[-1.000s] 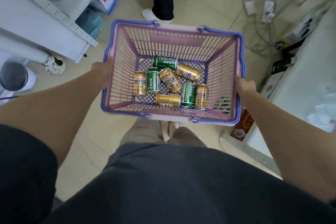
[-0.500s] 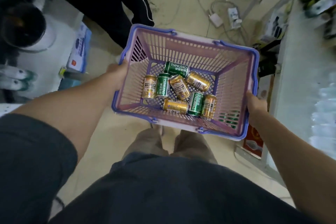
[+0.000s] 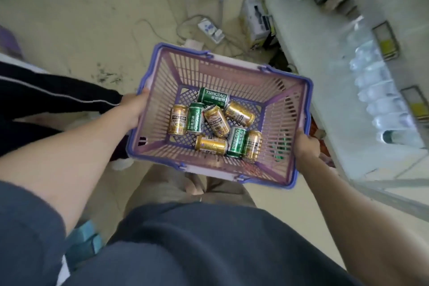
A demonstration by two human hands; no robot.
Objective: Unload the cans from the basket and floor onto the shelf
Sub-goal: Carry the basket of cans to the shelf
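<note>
the basket [image 3: 287,123], gripped at its rim by left hand [image 3: 132,109] and right hand [image 3: 306,144], has swung toward the shelf [image 3: 325,72], its eight cans [image 3: 216,121] not yet unloaded.

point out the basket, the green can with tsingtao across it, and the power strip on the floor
basket [image 3: 234,173]: head view, on the near rim
green Tsingtao can [image 3: 213,97]: head view, on its lettered side
power strip [image 3: 210,30]: head view, on its white top face

Eight cans [image 3: 214,123], gold and green, on their sides in pink, purple-rimmed basket [image 3: 282,109]; shelf [image 3: 325,76] alongside
</note>
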